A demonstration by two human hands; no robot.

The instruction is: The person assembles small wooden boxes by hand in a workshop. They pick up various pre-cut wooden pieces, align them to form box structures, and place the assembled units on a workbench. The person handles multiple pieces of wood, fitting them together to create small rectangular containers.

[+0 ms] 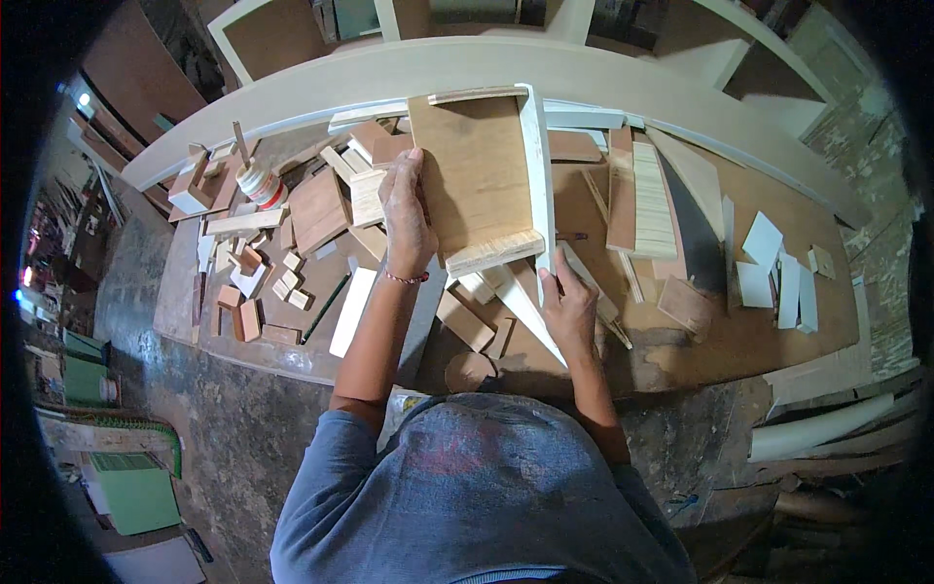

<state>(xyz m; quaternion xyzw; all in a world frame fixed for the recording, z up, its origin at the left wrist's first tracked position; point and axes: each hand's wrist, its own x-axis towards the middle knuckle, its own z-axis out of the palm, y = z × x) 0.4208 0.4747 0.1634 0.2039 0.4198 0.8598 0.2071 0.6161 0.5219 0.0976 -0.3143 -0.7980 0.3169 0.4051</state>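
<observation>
Over the bench (739, 341), seen from the head camera, a person in a blue-grey shirt (486, 496) leans in from six o'clock. At the centre stands a small plywood frame (477, 175), a brown panel with a white-painted upright (537, 165) along its three o'clock edge and a pale crossbar (494, 253) along its six o'clock edge. The left hand (407, 209) lies flat against the panel's nine o'clock edge, fingers together and stretched toward twelve o'clock, a red band at the wrist. The right hand (569, 307) sits just below the frame at about five o'clock of it, fingers curled around the lower end of the white upright where it meets a slanted white strip (530, 316).

Around the frame the bench is littered with wood offcuts (316, 209). A roll of tape (259, 181) stands toward ten o'clock, a dark pencil-like stick (324, 309) lies at eight o'clock, a striped plywood slab (654, 200) rests at two o'clock, and several white laminate pieces (769, 268) lie at three o'clock. A long pale board (389, 78) curves across twelve o'clock.
</observation>
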